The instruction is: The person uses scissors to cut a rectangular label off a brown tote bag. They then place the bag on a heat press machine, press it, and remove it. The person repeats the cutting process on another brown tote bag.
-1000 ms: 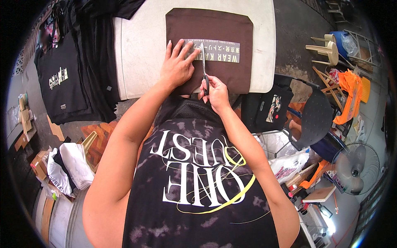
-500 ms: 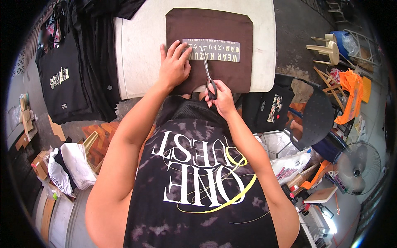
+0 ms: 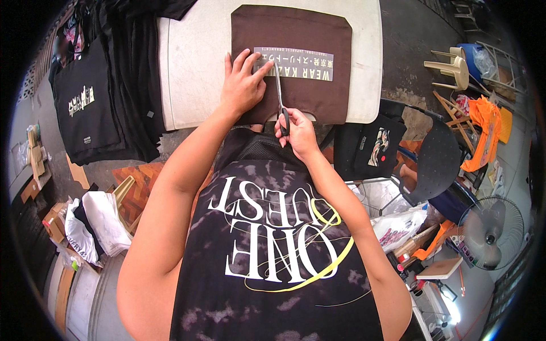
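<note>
A brown fabric piece (image 3: 296, 28), its far corners cut at a slant, lies on the white tabletop (image 3: 196, 68). On it rests a clear-edged rectangular film (image 3: 310, 63) with pale lettering, upside down from my side. My left hand (image 3: 243, 85) lies flat on the fabric, fingers spread, with fingertips over the film's left end. My right hand (image 3: 298, 135) grips the black handles of a pair of scissors (image 3: 279, 91) at the near edge of the fabric. The blades point away from me and their tips lie over the film, close to my left fingertips. Whether they pass under the film cannot be made out.
Black printed shirts (image 3: 85, 108) hang off the table's left side. More dark printed cloth (image 3: 372, 145) lies at the right, beside a dark chair (image 3: 435, 156). A fan (image 3: 490, 232), beige plastic chairs (image 3: 449, 68) and orange cloth (image 3: 480, 128) stand farther right.
My right hand and the scissors have shifted slightly left across the film. My left fingertips reach a little farther over it. The view has moved slightly.
</note>
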Demonstrator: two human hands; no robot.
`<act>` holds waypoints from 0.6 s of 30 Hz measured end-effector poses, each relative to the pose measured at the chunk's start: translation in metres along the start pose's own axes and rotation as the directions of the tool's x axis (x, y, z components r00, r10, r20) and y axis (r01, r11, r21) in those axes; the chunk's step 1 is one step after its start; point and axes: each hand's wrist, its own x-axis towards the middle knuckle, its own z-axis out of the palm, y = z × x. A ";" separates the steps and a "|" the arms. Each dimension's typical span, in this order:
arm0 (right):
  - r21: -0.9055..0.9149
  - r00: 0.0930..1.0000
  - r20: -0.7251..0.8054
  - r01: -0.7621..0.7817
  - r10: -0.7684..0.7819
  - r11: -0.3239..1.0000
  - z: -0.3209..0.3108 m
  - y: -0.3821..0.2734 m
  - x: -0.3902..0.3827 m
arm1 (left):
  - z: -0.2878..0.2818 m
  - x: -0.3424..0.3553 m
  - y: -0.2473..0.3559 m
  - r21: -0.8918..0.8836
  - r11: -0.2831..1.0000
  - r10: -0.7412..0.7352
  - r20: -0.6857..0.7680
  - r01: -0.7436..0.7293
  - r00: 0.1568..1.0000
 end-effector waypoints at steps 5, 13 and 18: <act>-0.055 1.000 -0.003 0.018 -0.018 0.998 0.002 0.001 0.002 | 0.001 -0.001 0.000 0.004 1.000 -0.001 -0.003 0.001 1.000; -0.026 0.997 0.005 0.071 -0.071 0.997 0.006 0.002 0.016 | 0.001 -0.001 -0.001 0.019 1.000 0.011 0.002 -0.011 1.000; -0.052 0.997 0.004 0.083 -0.083 0.995 0.006 -0.008 0.024 | 0.001 -0.001 0.000 0.017 1.000 0.007 0.003 -0.007 1.000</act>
